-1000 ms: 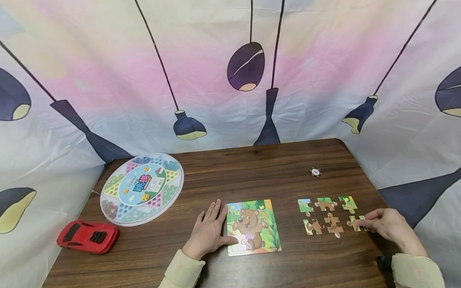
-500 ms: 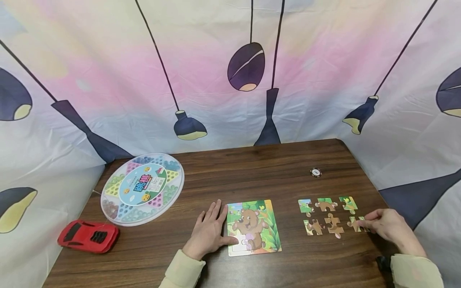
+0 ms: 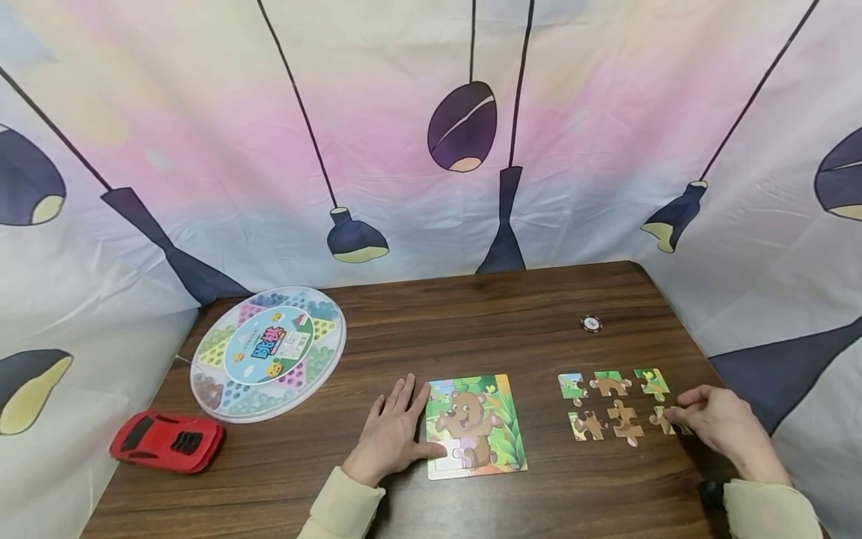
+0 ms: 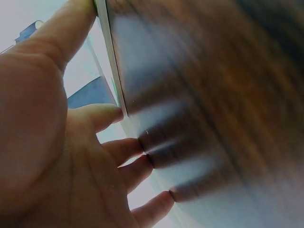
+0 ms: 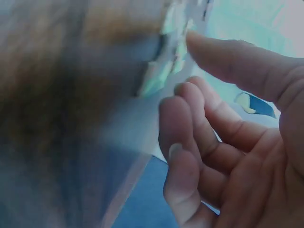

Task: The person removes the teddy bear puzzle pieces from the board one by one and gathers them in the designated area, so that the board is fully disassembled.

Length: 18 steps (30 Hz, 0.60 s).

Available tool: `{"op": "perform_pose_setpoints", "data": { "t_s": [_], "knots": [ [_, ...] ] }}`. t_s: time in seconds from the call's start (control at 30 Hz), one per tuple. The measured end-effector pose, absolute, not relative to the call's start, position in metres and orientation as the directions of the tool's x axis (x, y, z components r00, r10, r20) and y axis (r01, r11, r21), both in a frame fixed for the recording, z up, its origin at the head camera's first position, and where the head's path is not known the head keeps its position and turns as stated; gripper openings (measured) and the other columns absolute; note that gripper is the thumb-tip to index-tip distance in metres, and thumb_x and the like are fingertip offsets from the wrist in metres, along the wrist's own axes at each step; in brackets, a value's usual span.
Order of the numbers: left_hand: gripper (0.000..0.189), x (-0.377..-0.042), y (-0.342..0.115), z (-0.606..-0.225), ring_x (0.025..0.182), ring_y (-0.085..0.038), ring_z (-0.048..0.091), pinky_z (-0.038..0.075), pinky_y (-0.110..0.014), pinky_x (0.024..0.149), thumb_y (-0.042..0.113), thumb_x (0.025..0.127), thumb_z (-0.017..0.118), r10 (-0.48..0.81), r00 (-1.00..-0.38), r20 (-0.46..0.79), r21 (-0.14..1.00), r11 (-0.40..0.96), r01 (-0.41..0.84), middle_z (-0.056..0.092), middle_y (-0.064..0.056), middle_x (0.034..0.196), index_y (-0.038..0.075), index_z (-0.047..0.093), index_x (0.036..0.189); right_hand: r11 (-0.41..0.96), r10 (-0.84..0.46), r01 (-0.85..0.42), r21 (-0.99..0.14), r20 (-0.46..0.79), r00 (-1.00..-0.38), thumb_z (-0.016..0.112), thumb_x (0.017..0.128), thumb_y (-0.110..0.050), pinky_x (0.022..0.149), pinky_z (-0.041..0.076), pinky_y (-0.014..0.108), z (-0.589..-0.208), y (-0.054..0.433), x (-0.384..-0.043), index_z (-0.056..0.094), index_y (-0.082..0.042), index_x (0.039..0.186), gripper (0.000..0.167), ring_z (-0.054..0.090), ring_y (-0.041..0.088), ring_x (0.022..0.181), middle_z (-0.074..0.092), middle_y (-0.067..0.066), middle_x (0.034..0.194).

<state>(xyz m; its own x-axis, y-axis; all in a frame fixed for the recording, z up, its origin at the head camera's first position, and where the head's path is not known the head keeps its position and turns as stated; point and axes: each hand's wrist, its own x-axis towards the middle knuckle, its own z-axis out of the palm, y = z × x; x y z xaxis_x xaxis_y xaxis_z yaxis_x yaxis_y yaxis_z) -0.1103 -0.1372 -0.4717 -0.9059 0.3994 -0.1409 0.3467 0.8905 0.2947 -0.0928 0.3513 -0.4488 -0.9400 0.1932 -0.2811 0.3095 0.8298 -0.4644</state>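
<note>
My left hand (image 3: pixel 389 434) lies with its fingers spread on the table at the left edge of a square bear jigsaw puzzle (image 3: pixel 501 442). Its thumb rests on the puzzle's lower left part, by a pale gap in the picture. In the left wrist view the fingertips (image 4: pixel 161 202) meet the tabletop. On the right, my right hand (image 3: pixel 727 427) hovers at the rightmost lower jigsaw piece (image 3: pixel 662 421), covering part of it. The right wrist view has its thumb (image 5: pixel 228 59) apart from the loosely bent fingers, nothing pinched between them. Several loose jigsaw pieces (image 3: pixel 628 421) lie in two rows.
A round Chinese checkers set (image 3: pixel 269 352) lies at the back left, with a red toy car (image 3: pixel 167 442) in front of it. A poker chip (image 3: pixel 591 323) sits behind the loose pieces. Printed cloth (image 3: pixel 404 150) hangs around the table (image 3: pixel 438 322).
My right hand has lifted slightly and drawn back from the rightmost lower piece, which stays on the table. The left hand keeps its place on the puzzle.
</note>
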Motion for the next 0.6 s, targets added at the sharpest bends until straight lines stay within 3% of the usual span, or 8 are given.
{"op": "perform_pose_setpoints", "data": {
  "t_s": [0.2, 0.3, 0.4, 0.6],
  "knots": [
    [0.103, -0.110, -0.137, -0.471, 0.145, -0.036, 0.018, 0.023, -0.061, 0.109, 0.065, 0.076, 0.068, 0.401, -0.904, -0.148, 0.299, 0.889, 0.346, 0.018, -0.021, 0.158, 0.011, 0.028, 0.155, 0.838, 0.210, 0.232, -0.495, -0.100, -0.973, 0.056, 0.093, -0.055, 0.055, 0.042, 0.035, -0.432, 0.331, -0.087, 0.064, 0.002, 0.106, 0.059, 0.061, 0.022, 0.070, 0.068, 0.013, 0.087],
    [0.102, -0.109, -0.138, -0.469, 0.145, -0.037, 0.018, 0.022, -0.061, 0.109, 0.064, 0.076, 0.069, 0.403, -0.903, -0.149, 0.310, 0.886, 0.344, 0.018, -0.021, 0.158, 0.011, 0.029, 0.155, 0.841, 0.150, 0.154, -0.518, -0.049, -0.987, 0.055, 0.094, -0.055, 0.054, 0.041, 0.033, -0.425, 0.306, -0.089, 0.063, 0.002, 0.110, 0.060, 0.058, 0.017, 0.065, 0.067, 0.009, 0.086],
    [0.101, -0.109, -0.138, -0.469, 0.145, -0.037, 0.018, 0.022, -0.061, 0.109, 0.064, 0.077, 0.069, 0.402, -0.903, -0.152, 0.304, 0.888, 0.344, 0.018, -0.021, 0.158, 0.011, 0.032, 0.154, 0.829, 0.071, 0.082, -0.554, -0.041, -0.997, 0.056, 0.093, -0.055, 0.055, 0.042, 0.032, -0.421, 0.273, -0.094, 0.063, 0.001, 0.112, 0.060, 0.055, 0.014, 0.062, 0.066, 0.004, 0.084],
    [0.101, -0.110, -0.139, -0.470, 0.146, -0.037, 0.016, 0.022, -0.062, 0.109, 0.065, 0.077, 0.067, 0.419, -0.895, -0.153, 0.304, 0.882, 0.361, 0.017, -0.022, 0.158, 0.009, 0.032, 0.153, 0.819, -0.078, -0.068, -0.570, 0.007, -0.997, 0.067, 0.090, -0.044, 0.053, 0.041, 0.028, -0.422, 0.202, -0.103, 0.067, -0.007, 0.105, 0.040, 0.049, 0.008, 0.055, 0.059, -0.007, 0.076]
  ]
}}
